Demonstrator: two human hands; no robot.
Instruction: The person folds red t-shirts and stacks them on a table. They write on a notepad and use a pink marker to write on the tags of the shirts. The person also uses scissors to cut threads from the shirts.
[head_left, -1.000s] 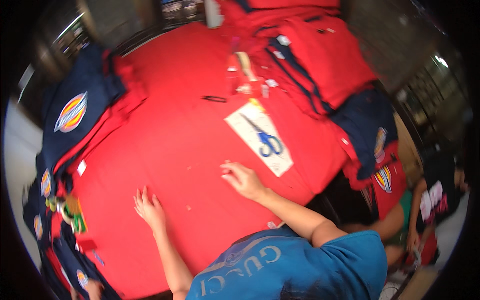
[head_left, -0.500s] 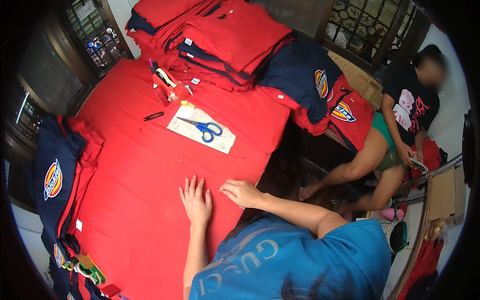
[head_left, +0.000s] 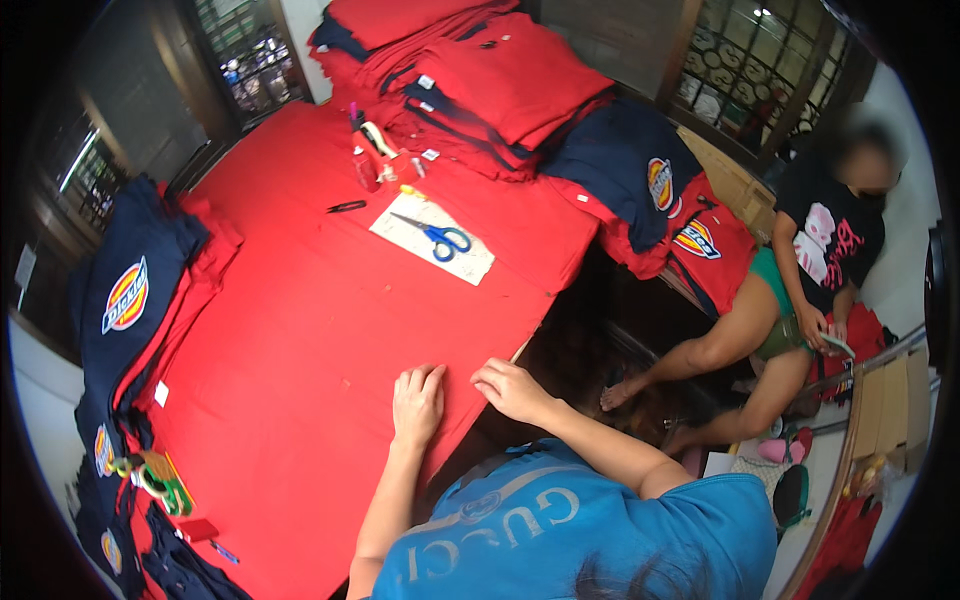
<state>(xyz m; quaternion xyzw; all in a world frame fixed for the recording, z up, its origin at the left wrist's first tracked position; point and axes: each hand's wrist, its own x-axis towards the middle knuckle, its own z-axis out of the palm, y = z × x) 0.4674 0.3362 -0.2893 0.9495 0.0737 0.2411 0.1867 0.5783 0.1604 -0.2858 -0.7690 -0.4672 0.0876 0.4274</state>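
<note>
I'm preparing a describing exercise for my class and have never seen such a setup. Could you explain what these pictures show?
There is no machine: the left hand and right hand belong to a person and are bare. All pictures come from a wide camera on that person's head, looking down. On the red cloth, blue-handled scissors lie on a pale paper sheet, with small dark snips to their left. Folded red and navy garments are stacked at the far end. The left hand lies on the cloth, the right hand at its edge, fingers bent. I see nothing held, but cannot tell whether either pinches the cloth.
</note>
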